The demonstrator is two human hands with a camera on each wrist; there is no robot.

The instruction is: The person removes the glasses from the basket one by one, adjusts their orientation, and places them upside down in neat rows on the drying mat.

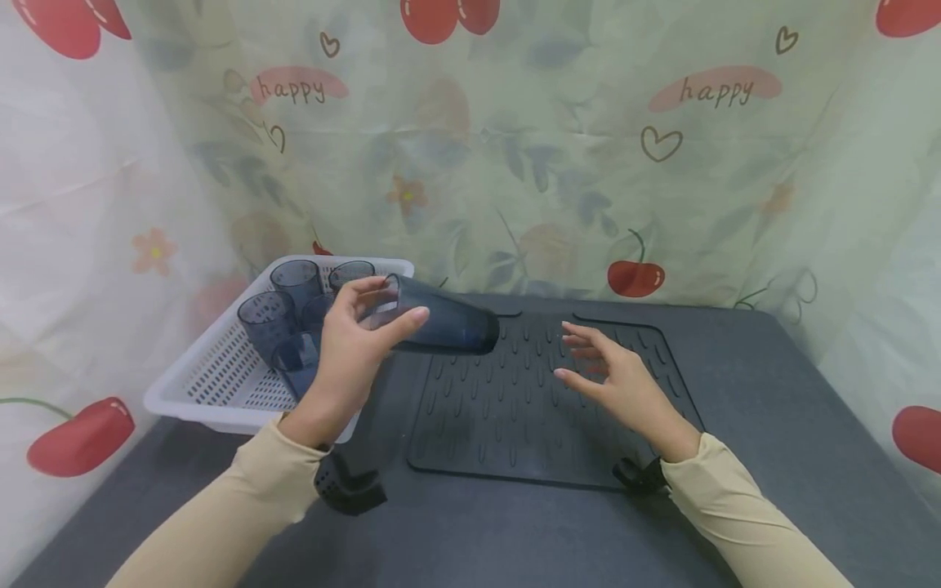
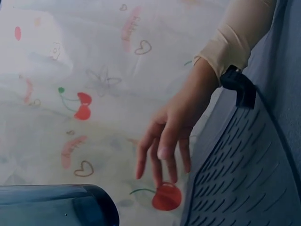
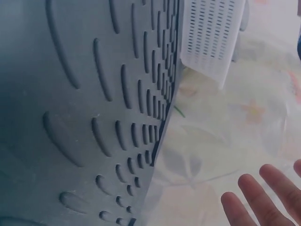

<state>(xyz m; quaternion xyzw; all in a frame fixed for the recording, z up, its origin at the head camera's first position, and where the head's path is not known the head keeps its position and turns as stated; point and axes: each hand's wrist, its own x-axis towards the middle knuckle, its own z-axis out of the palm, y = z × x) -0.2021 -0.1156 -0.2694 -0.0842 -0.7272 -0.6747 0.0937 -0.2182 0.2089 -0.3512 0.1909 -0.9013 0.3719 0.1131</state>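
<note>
My left hand [image 1: 351,351] grips a dark blue see-through drinking glass [image 1: 448,322] near its rim. The glass is tilted almost onto its side, its thick base pointing right, held above the table between the basket and the mat. In the left wrist view the base end of that glass [image 2: 61,205] shows at the lower left. My right hand [image 1: 617,384] hovers over the right part of a black ridged drying mat [image 1: 507,408], fingers apart and holding nothing. Several similar glasses [image 1: 266,322] stand in a white perforated basket [image 1: 213,371] at the left.
A dark grey table [image 1: 515,531] carries the basket and the mat. Patterned cloth [image 1: 515,163] with cherries and hearts hangs behind and at both sides. In the right wrist view the basket's wall [image 3: 211,33] rises beyond the mat's edge.
</note>
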